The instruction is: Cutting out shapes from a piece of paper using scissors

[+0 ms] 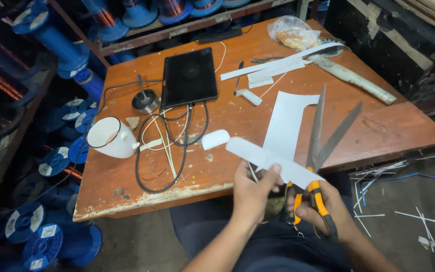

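My left hand (254,190) pinches a long white paper strip (273,161), thumb on top and fingers curled beneath, holding it slantwise just above my lap at the near edge of the wooden table (142,194). My right hand (323,206) grips a pair of scissors (320,151) by their orange-and-black handles, fingers through the loops; the long blades stand spread wide in a V, pointing away from me, and the right end of the strip lies at their crotch, touching the blades.

Just beyond my hands, a larger white sheet (290,118) with a notch cut from its upper right corner lies flat on the table, partly behind the blades. A small rounded white offcut (215,139) sits just past my left hand. Farther left of it, black cables (162,151) loop across the tabletop and run up to a black tablet (189,76). Well to the left of my left hand stands a white mug (111,138). Far beyond my right hand lie more white strips (278,65), a wrapped stick-like tool (353,79), and a crumpled plastic bag (292,31). White slivers (378,201) litter the floor to the right of my right hand. Blue spools (41,247) stand well off to my left.
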